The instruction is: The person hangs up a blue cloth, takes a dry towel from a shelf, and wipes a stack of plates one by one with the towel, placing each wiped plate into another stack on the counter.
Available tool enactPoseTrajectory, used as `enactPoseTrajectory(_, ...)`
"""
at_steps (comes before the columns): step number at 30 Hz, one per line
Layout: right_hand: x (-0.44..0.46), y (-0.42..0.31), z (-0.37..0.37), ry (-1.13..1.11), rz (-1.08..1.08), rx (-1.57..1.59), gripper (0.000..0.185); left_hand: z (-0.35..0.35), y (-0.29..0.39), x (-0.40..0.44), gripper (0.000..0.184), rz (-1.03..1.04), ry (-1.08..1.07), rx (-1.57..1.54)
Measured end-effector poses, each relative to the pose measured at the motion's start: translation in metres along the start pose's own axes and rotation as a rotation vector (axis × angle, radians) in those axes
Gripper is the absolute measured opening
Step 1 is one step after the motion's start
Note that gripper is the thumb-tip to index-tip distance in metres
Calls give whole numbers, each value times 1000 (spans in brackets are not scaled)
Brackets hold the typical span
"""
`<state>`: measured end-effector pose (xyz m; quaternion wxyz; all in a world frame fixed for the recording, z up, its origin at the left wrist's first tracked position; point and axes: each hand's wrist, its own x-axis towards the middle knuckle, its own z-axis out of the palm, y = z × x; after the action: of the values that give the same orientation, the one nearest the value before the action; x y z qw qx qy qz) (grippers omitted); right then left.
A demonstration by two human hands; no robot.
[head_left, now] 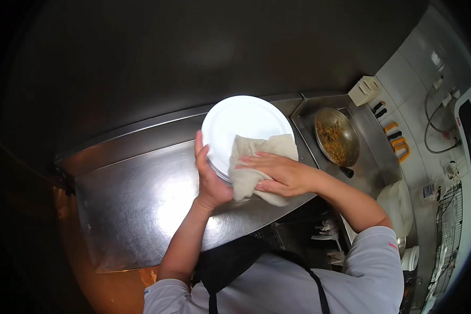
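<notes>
A stack of white round plates (235, 118) is held above the steel counter, tilted toward me. My left hand (211, 183) grips the stack at its lower left edge, thumb along the side and fingers partly hidden underneath. Several rims show near that hand. Over the right part of the top plate lies a beige cloth (242, 182), bunched and hanging past the rim. My right hand (282, 174) holds the cloth against the plate, its fingers stretched across the fabric.
The steel counter (136, 193) runs below the plates, with a dark wall behind. At right, a metal pan (357, 149) contains chopped food. A white block (364, 90) and several yellow- and black-handled tools (397, 144) are by the tiled wall.
</notes>
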<state>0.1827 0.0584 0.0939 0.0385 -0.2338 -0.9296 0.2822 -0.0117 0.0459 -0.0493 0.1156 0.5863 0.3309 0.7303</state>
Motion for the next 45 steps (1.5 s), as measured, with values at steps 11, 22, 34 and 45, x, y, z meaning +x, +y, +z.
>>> enactPoseTrajectory(11, -5, 62, -58, 25, 308, -446, 57, -20, 9, 27, 55, 16, -317, 259)
enactPoseTrajectory(22, 90, 82, -16, 213, 94, -523, 95, -15, 7, 9, 125, -44, -234, 208)
enactPoseTrajectory(34, 8, -3, 15, 64, -25, -151, 76, -8, -18, -7, 152, -23, -190, -16)
enactPoseTrajectory(45, -9, 95, -12, 660, 545, 144, 72, -4, 4, 115, 62, -907, -361, 374)
